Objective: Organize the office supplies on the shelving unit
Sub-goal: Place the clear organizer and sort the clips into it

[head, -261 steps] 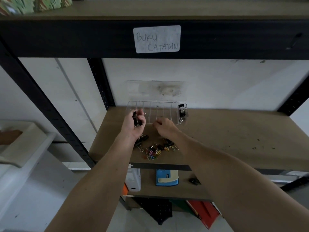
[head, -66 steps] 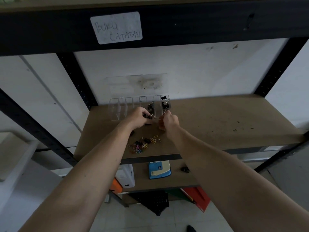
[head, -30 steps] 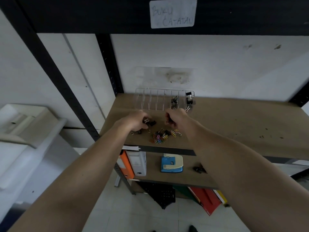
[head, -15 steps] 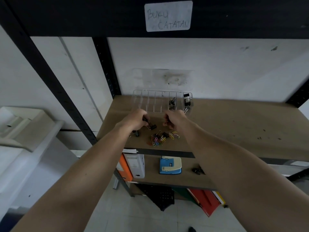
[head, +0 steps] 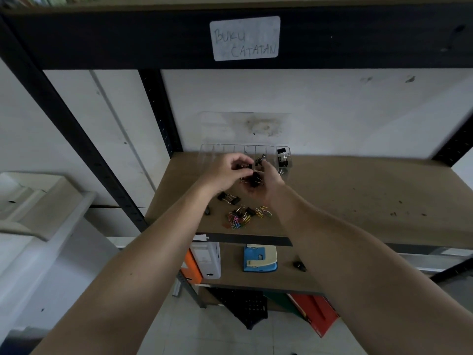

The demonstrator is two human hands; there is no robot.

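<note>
Your left hand and right hand meet just in front of the clear plastic organizer, a long box split by thin walls into narrow compartments, standing at the far edge of the matte brown board shelf against the scuffed white wall. Your left fingers are curled and pinch small black binder clips; your right hand is cupped, its fingers curled round a cluster of black binder clips with thin wire handles. How many each hand holds is hard to make out, since the hands overlap and hide one another's fingertips.

In the organizer, the rightmost compartment holds black clips, and another black clip shows in a compartment just left of it, partly behind your fingers. The left compartments are seen through your left hand's outline only in part.

Near the shelf's front edge lie two loose black clips, a tangle of colored wire paper clips and a few yellowish ones just beside it.

A rounded white label on the black metal beam reads "BUKU CATATAN". On the lower shelf sit a blue-and-cream hole punch, a white box and an orange folder, partly cut off by the shelf above.
</note>
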